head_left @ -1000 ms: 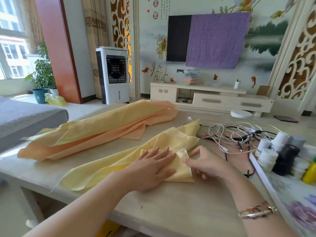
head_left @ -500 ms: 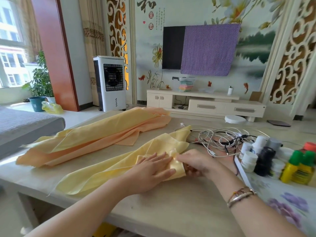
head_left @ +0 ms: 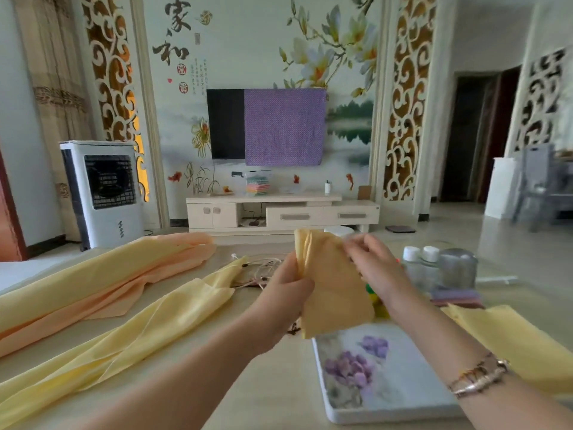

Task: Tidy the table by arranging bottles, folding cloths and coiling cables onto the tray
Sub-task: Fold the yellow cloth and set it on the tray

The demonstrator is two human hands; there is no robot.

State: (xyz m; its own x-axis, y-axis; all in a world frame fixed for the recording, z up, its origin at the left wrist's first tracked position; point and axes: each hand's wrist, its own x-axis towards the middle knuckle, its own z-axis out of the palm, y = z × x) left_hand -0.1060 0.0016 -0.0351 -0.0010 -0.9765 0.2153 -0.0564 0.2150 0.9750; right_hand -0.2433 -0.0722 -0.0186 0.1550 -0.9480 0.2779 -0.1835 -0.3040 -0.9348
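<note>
folded yellow cloth [head_left: 333, 287]: you hold it upright above the tray's [head_left: 400, 395] near end | cables [head_left: 260, 270]: uncoiled on table | bottles [head_left: 421, 265]: upright beyond tray

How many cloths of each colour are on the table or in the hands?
Small folded yellow cloth held up in both hands: 1
Long loose yellow cloths on the table, one left, one right: 2
Loose peach-orange cloth on the table: 1
Folded purple cloth by the bottles: 1
Total: 5
</note>
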